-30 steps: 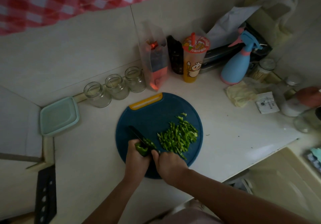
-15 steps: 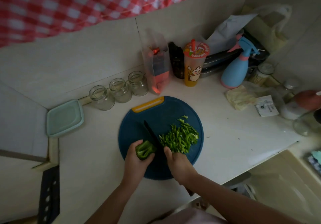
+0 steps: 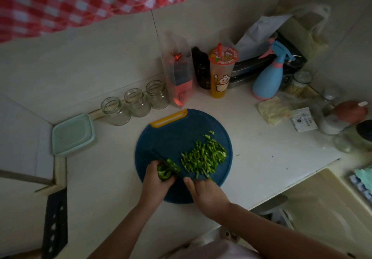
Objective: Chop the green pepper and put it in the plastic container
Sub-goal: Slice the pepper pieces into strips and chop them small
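Left hand [image 3: 156,184] nearest me, fingers curled round remaining pepper piece [image 3: 164,173], pinning it on near-left part of cutting board [image 3: 173,136]. Right hand [image 3: 205,192] just beside it, wrapped round handle of knife [image 3: 159,156]; dark blade angled up-left, edge against pepper piece. Pile of chopped pepper [image 3: 203,159] lies right of blade, on board. Farther left on surface [image 3: 261,148], plastic container [image 3: 73,134] sits in wall corner, well apart from board. Three jars [image 3: 137,102] line wall behind.

knife [image 3: 159,156] lowered again onto pepper piece [image 3: 164,174], blade angled further left
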